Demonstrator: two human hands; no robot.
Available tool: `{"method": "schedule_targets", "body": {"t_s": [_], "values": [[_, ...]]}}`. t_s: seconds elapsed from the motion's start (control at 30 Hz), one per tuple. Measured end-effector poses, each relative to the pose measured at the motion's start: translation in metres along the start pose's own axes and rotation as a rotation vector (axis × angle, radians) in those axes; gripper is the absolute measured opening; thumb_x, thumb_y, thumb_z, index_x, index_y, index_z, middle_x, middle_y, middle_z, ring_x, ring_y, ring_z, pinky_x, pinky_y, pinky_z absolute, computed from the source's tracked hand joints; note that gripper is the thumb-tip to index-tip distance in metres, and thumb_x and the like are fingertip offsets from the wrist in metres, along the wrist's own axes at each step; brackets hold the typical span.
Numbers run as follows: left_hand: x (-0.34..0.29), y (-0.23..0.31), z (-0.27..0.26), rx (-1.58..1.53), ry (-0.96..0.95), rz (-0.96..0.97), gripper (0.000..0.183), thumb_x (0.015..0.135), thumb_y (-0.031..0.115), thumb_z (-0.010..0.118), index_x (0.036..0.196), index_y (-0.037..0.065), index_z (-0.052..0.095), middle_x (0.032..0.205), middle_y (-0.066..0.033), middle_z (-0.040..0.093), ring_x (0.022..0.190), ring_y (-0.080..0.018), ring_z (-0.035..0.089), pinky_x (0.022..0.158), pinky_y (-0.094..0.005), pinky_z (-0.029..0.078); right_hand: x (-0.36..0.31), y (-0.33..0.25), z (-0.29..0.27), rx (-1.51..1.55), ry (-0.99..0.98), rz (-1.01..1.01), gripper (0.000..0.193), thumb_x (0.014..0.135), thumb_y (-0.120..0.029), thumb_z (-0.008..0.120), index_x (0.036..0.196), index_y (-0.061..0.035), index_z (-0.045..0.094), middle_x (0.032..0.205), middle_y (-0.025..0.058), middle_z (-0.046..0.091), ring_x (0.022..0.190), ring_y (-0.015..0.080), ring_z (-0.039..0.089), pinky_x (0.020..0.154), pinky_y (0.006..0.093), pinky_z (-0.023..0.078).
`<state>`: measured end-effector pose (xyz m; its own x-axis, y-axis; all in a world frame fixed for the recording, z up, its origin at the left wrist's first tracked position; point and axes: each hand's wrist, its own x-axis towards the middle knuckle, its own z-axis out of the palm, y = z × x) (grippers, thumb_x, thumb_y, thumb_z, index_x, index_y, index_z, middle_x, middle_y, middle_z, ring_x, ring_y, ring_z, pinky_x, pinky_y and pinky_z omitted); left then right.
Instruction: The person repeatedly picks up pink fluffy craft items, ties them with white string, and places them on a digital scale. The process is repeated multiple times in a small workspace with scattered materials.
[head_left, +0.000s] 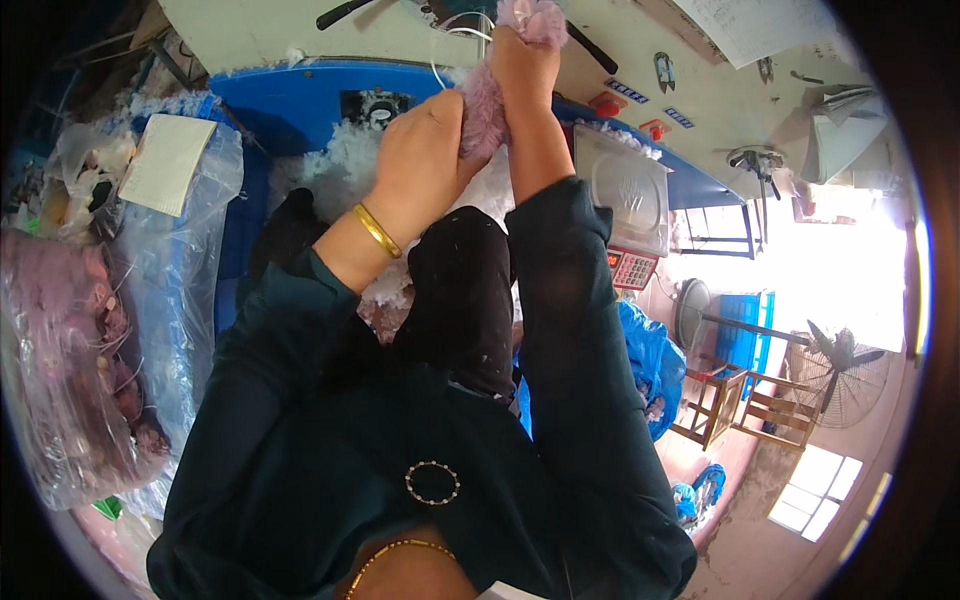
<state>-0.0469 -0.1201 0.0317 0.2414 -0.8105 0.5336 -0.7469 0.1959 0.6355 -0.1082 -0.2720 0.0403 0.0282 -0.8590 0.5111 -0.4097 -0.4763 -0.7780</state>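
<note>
A mauve-pink plush piece with long fur stretches between my two hands above the front edge of the pale worktop. My left hand is closed around its lower part, with the fingers partly behind the fur. Higher up, my right hand grips the other end, and a paler pink tuft sticks out past the fist. Close to both hands runs a thin white cord or tube. Loose white stuffing lies below and to the left of the left hand.
A clear plastic bag of mauve plush pieces stands at the left, near a notepad. Red buttons and snips are on the worktop at right. Beyond are a scale, a blue bag, wooden stools and a fan.
</note>
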Motion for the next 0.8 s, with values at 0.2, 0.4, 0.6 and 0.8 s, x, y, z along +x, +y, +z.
{"method": "schedule_targets", "body": {"t_s": [0.2,0.4,0.6,0.8], "values": [[-0.021,-0.004,-0.006,-0.078,0.045,-0.051,0.042,0.069,0.026,0.078,0.090,0.002,0.051,0.081,-0.0188,0.056,0.076,-0.0398,0.056,0.063,-0.0437,0.044,-0.029,-0.014,-0.014,-0.052,-0.045,-0.091,0.020,0.074,-0.010,0.055,0.092,-0.0028,0.057,0.084,0.0168,0.055,0.082,0.0359,0.053,0.074,0.0387,0.045],[-0.040,-0.017,-0.018,-0.121,-0.042,0.000,0.041,0.075,0.022,0.073,0.103,-0.001,0.054,0.094,-0.0186,0.061,0.088,-0.0362,0.058,0.075,-0.0410,0.047,-0.066,-0.045,-0.053,0.012,-0.174,-0.080,0.040,0.078,-0.034,0.065,0.105,-0.0056,0.059,0.085,0.0161,0.066,0.082,0.0345,0.065,0.073,0.0387,0.050],[-0.037,-0.014,-0.020,-1.194,-0.094,-0.536,0.039,0.098,0.030,0.049,0.119,-0.002,0.055,0.106,-0.0052,0.062,0.096,-0.0108,0.056,0.084,-0.0263,0.047,-0.080,-0.011,-0.113,0.860,-0.816,0.631,0.044,0.092,-0.036,0.058,0.117,0.0004,0.057,0.101,0.0086,0.064,0.088,0.0163,0.062,0.073,0.0296,0.052],[-0.062,-0.029,-0.002,-1.049,-0.186,-0.528,0.042,0.099,0.034,0.045,0.118,-0.002,0.055,0.106,-0.0066,0.062,0.095,-0.0111,0.057,0.082,-0.0254,0.048,-0.109,-0.022,-0.093,1.001,-0.950,0.722,0.040,0.082,-0.036,0.071,0.100,-0.0023,0.058,0.074,-0.0003,0.057,0.057,0.0059,0.049,0.043,0.0211,0.035]]}}
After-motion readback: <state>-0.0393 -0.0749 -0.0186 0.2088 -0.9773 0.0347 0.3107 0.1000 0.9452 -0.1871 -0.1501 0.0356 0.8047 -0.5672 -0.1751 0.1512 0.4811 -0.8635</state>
